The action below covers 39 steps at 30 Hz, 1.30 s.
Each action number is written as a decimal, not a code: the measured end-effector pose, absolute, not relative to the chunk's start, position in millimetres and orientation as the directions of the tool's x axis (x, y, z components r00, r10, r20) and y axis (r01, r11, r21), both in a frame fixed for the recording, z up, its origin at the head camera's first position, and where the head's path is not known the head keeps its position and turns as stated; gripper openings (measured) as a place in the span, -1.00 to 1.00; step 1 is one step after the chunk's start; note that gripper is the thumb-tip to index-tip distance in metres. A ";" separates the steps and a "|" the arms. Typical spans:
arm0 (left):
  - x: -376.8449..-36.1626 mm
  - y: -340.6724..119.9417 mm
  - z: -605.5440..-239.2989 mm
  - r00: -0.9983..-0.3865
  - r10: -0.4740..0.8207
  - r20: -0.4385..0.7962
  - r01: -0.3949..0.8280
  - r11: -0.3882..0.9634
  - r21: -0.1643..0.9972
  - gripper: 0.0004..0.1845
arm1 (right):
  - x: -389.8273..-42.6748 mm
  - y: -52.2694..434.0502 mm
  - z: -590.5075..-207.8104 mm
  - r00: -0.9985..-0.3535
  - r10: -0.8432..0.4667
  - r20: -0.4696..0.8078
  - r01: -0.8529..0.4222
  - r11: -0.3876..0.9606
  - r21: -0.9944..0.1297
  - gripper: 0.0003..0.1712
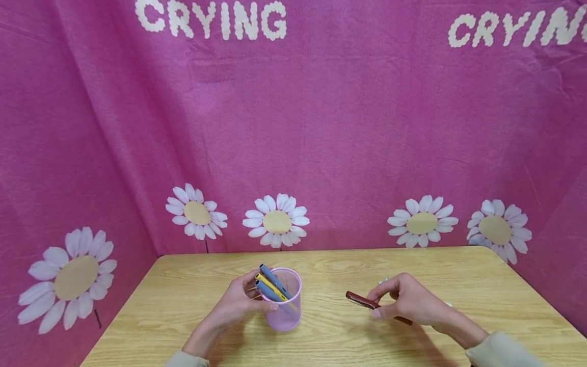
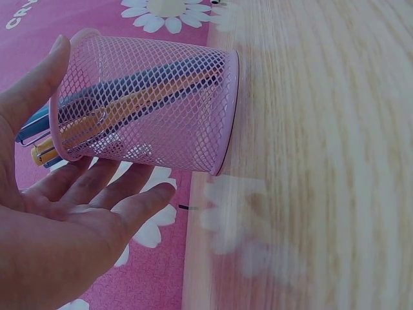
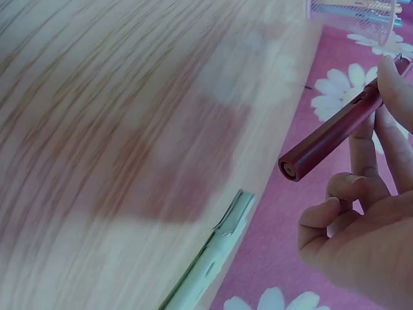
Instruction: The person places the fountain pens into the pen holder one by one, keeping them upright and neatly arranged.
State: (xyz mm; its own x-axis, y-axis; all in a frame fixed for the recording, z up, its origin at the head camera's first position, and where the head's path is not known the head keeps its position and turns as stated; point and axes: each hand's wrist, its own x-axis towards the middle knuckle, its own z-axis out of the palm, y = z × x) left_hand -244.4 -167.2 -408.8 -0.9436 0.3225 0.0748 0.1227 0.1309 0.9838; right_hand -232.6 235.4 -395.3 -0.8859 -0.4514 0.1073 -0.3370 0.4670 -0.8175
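Left hand (image 1: 240,300): held the pink mesh cup (image 1: 284,318), thumb at the rim, fingers round the other side.
Cup contents: two blue pens (image 1: 275,281) and a yellow pen (image 1: 271,288) leaned toward the left hand.
Right hand (image 1: 415,300): pinched the dark red pen (image 3: 332,139) above the tabletop (image 1: 325,275), apart from the pink mesh cup.
Pale green pen (image 3: 210,261): lay on the tabletop near the right hand.
Backdrop: pink cloth (image 1: 321,127) with white daisies (image 1: 277,222).
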 end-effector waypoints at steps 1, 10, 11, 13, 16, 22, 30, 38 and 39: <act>-244.6 -167.1 -408.8 -0.944 0.322 0.076 0.124 0.132 0.984 -0.04 | -232.1 233.4 -393.9 -0.887 -0.448 0.108 -0.335 0.466 -0.819 -0.78; -245.3 -167.0 -409.3 -0.944 0.321 0.076 0.127 0.138 0.982 -0.03 | -229.6 214.2 -384.5 -0.902 -0.414 0.122 -0.319 0.449 -0.835 -0.75; -245.3 -167.1 -409.3 -0.944 0.321 0.076 0.126 0.139 0.982 -0.03 | -229.5 212.1 -383.6 -0.901 -0.413 0.128 -0.322 0.444 -0.836 -0.75; -245.4 -167.1 -409.3 -0.944 0.319 0.077 0.126 0.137 0.982 -0.03 | -229.2 207.9 -381.7 -0.900 -0.413 0.143 -0.332 0.432 -0.839 -0.74; -245.7 -166.8 -409.2 -0.945 0.317 0.077 0.127 0.138 0.982 -0.03 | -229.4 202.0 -379.0 -0.897 -0.412 0.163 -0.345 0.420 -0.839 -0.74; -245.5 -167.1 -409.0 -0.945 0.319 0.073 0.122 0.136 0.983 -0.04 | -231.1 188.8 -372.6 -0.899 -0.403 0.172 -0.346 0.411 -0.843 -0.74; -246.2 -168.2 -411.3 -0.939 0.335 0.077 0.118 0.104 0.987 -0.04 | -234.0 169.8 -362.6 -0.901 -0.398 0.175 -0.337 0.387 -0.858 -0.72; -245.9 -167.9 -410.5 -0.938 0.339 0.078 0.117 0.096 0.988 -0.04 | -236.6 151.4 -352.6 -0.910 -0.373 0.179 -0.325 0.375 -0.868 -0.75; -245.8 -167.9 -410.3 -0.937 0.339 0.081 0.120 0.097 0.988 -0.04 | -237.0 149.1 -350.9 -0.910 -0.372 0.182 -0.326 0.372 -0.869 -0.75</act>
